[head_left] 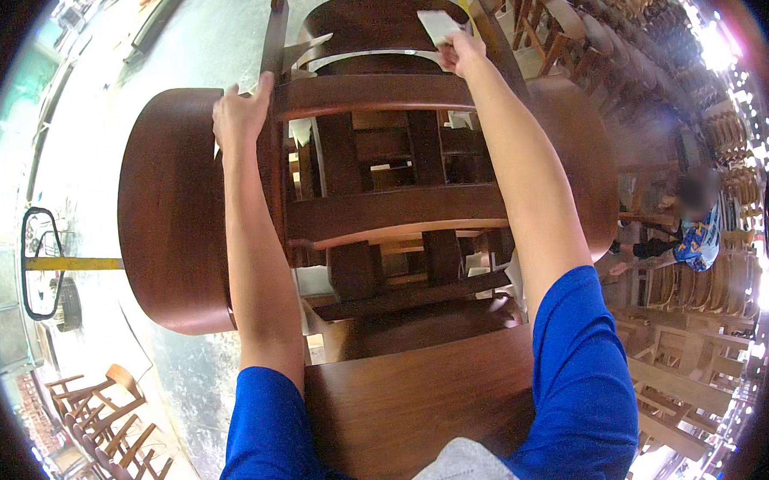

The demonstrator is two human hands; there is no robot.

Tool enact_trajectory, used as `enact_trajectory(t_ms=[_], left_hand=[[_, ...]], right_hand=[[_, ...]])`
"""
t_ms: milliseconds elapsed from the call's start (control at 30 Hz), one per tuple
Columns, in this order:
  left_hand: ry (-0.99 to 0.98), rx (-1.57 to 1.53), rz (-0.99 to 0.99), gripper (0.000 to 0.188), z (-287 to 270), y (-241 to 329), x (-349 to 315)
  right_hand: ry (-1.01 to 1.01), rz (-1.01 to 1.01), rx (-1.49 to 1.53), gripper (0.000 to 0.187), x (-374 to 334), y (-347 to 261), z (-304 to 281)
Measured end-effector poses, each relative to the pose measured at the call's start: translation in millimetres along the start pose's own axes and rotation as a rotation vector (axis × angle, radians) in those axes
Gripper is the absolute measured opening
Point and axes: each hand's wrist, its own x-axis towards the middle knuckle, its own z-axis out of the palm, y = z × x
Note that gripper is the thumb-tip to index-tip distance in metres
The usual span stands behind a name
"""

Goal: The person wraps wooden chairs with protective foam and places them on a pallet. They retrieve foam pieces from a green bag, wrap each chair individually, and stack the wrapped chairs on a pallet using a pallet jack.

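Stacked dark brown wooden chairs fill the middle, with crossbars, legs and curved panels interlocked. My left hand grips the chair frame at the left, its thumb against an upright wooden post beside a wide curved panel. At the far right of the stack, my right hand is closed on a flat white pad, held near a dark curved backrest. Its exact material cannot be told. Both forearms reach over the crossbars. A broad brown panel lies close to my body.
Many chair frames are stacked along the right side. A person in a blue patterned top is among them. More chairs stand at the lower left, and a black loop-shaped frame with a yellow bar is at the left.
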Motion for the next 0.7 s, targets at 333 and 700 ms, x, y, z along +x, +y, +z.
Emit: enact_trajectory(t_ms=[333,700], left_hand=[[-0.314,0.038,-0.087,0.113,19,-8,23],[-0.280,-0.079,-0.121,0.098,17,-21,17]], right_hand=[[0.152,-0.152,-0.565,0.029,-1,-5,-30],[0.037,-0.525,-1.242,0.062,-26,9,18]])
